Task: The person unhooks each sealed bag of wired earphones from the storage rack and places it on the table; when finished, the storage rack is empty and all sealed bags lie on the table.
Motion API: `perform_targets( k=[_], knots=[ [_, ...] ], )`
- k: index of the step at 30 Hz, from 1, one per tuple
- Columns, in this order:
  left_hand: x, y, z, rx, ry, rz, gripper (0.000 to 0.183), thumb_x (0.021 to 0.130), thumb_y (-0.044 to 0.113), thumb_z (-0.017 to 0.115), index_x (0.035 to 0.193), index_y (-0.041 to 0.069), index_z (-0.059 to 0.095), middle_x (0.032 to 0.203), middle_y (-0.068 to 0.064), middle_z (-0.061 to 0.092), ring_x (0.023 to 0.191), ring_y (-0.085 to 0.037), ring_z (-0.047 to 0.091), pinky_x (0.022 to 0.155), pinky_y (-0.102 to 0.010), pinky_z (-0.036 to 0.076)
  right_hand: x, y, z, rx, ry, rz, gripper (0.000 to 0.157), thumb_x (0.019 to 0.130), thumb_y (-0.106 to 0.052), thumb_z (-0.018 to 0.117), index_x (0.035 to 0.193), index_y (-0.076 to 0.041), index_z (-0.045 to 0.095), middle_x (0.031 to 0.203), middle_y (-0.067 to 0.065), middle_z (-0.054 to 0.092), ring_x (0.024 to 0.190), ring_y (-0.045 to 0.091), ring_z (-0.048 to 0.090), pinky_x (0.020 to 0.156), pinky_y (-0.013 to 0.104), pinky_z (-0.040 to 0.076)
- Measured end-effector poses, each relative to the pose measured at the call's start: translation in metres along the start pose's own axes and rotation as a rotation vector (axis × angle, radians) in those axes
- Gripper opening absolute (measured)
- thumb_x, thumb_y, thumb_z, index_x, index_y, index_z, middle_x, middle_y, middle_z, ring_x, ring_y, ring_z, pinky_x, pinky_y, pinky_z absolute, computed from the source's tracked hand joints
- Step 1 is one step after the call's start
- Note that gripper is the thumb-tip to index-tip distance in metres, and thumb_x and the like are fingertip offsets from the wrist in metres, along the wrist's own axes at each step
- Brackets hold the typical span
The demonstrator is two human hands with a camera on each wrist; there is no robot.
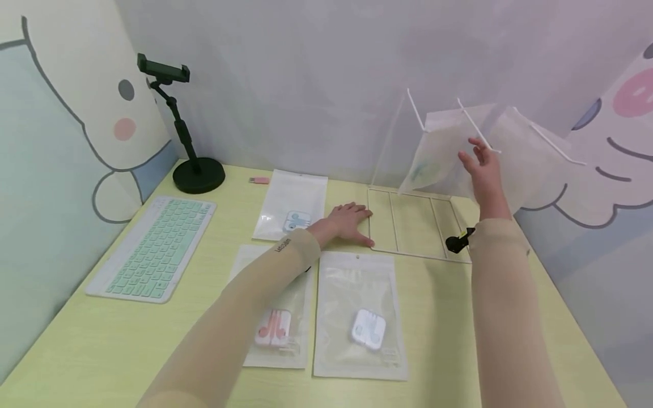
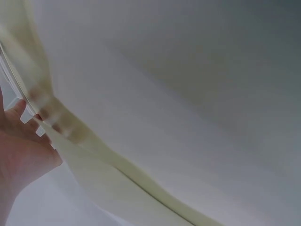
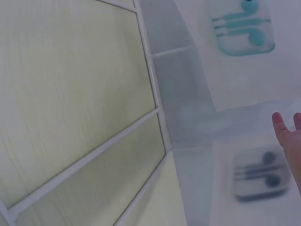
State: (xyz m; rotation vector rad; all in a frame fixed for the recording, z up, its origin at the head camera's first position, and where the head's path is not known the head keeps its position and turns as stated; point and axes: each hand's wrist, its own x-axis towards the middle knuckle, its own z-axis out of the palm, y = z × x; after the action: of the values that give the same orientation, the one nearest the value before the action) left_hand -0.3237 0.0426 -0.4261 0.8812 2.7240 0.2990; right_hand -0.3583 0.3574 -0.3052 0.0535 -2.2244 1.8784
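A white wire display rack (image 1: 398, 249) stands against the wall, its prongs sticking forward. From it hang a bag with green earphones (image 3: 244, 28) and a bag with dark earphones (image 3: 258, 176). My right hand (image 1: 488, 175) is raised beside the middle prong (image 1: 474, 122), fingers apart; no grip on anything shows. At the rack's left base edge, my left hand (image 1: 349, 222) lies with fingers spread on the table and touches the wire. On the table lie bags with blue earphones (image 1: 297, 221), pink earphones (image 1: 272, 327) and pale blue earphones (image 1: 368, 328).
To the left is a white keyboard (image 1: 158, 249) with mint keys. Behind it stands a black phone stand (image 1: 199, 175). A pink USB stick (image 1: 259, 180) lies near the back edge. Walls (image 1: 306, 85) with cartoon figures close off the back and sides.
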Motion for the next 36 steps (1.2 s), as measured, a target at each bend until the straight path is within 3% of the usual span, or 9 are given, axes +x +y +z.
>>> perform_targets(
  k=[4, 10, 16, 22, 28, 33, 36],
  knots=[
    [-0.002, 0.002, -0.001, 0.001, -0.003, -0.002, 0.097, 0.073, 0.076, 0.055, 0.15, 0.027, 0.023, 0.158, 0.0, 0.016, 0.145, -0.027, 0.01, 0.114, -0.052, 0.013, 0.003, 0.0, 0.0, 0.111, -0.008, -0.001, 0.05, 0.089, -0.021, 0.066, 0.135, -0.012, 0.047, 0.156, 0.004, 0.02, 0.144, 0.012, 0.011, 0.115, 0.03, 0.02],
    [-0.003, 0.004, -0.002, -0.001, -0.004, -0.002, 0.096, 0.074, 0.075, 0.057, 0.15, 0.026, 0.024, 0.158, -0.001, 0.016, 0.145, -0.028, 0.01, 0.114, -0.052, 0.012, 0.009, 0.008, -0.003, 0.203, 0.057, -0.05, 0.042, 0.086, -0.011, 0.068, 0.126, -0.006, 0.055, 0.14, 0.004, 0.04, 0.136, 0.015, 0.026, 0.111, 0.023, 0.026],
    [-0.003, 0.004, -0.002, 0.015, 0.002, -0.006, 0.096, 0.074, 0.076, 0.056, 0.15, 0.027, 0.024, 0.158, -0.001, 0.017, 0.145, -0.028, 0.011, 0.114, -0.052, 0.013, 0.009, 0.021, -0.006, 0.286, 0.083, -0.096, 0.031, 0.085, -0.004, 0.068, 0.115, 0.0, 0.06, 0.106, 0.002, 0.052, 0.099, 0.009, 0.05, 0.087, 0.014, 0.042],
    [-0.003, 0.004, -0.002, 0.015, -0.005, -0.011, 0.095, 0.074, 0.075, 0.056, 0.15, 0.027, 0.024, 0.158, 0.0, 0.016, 0.145, -0.027, 0.011, 0.115, -0.051, 0.013, 0.0, 0.03, -0.003, 0.488, 0.02, -0.123, 0.023, 0.085, 0.005, 0.063, 0.108, 0.002, 0.063, 0.093, 0.005, 0.059, 0.076, 0.014, 0.058, 0.076, 0.024, 0.052],
    [-0.005, 0.005, -0.003, 0.001, -0.007, -0.019, 0.093, 0.075, 0.073, 0.057, 0.15, 0.028, 0.024, 0.158, 0.001, 0.017, 0.145, -0.027, 0.01, 0.115, -0.051, 0.013, -0.01, 0.037, -0.003, 0.404, 0.007, -0.169, 0.026, 0.085, 0.006, 0.063, 0.11, 0.002, 0.067, 0.079, 0.003, 0.058, 0.076, 0.012, 0.056, 0.072, 0.021, 0.052],
    [-0.005, 0.006, -0.003, 0.0, -0.01, -0.023, 0.094, 0.075, 0.073, 0.057, 0.15, 0.028, 0.024, 0.158, 0.001, 0.017, 0.145, -0.027, 0.01, 0.115, -0.051, 0.012, -0.017, 0.04, -0.007, 0.331, 0.028, -0.193, 0.032, 0.084, 0.006, 0.065, 0.116, 0.0, 0.066, 0.081, 0.001, 0.057, 0.077, 0.01, 0.054, 0.071, 0.016, 0.049],
    [-0.005, 0.006, -0.003, -0.001, -0.013, -0.027, 0.094, 0.075, 0.073, 0.057, 0.15, 0.028, 0.024, 0.158, 0.001, 0.016, 0.145, -0.026, 0.01, 0.115, -0.05, 0.012, -0.021, 0.04, -0.01, 0.341, 0.061, -0.204, 0.037, 0.082, 0.008, 0.066, 0.118, -0.001, 0.065, 0.087, 0.002, 0.06, 0.08, 0.01, 0.053, 0.069, 0.015, 0.048]
  ],
)
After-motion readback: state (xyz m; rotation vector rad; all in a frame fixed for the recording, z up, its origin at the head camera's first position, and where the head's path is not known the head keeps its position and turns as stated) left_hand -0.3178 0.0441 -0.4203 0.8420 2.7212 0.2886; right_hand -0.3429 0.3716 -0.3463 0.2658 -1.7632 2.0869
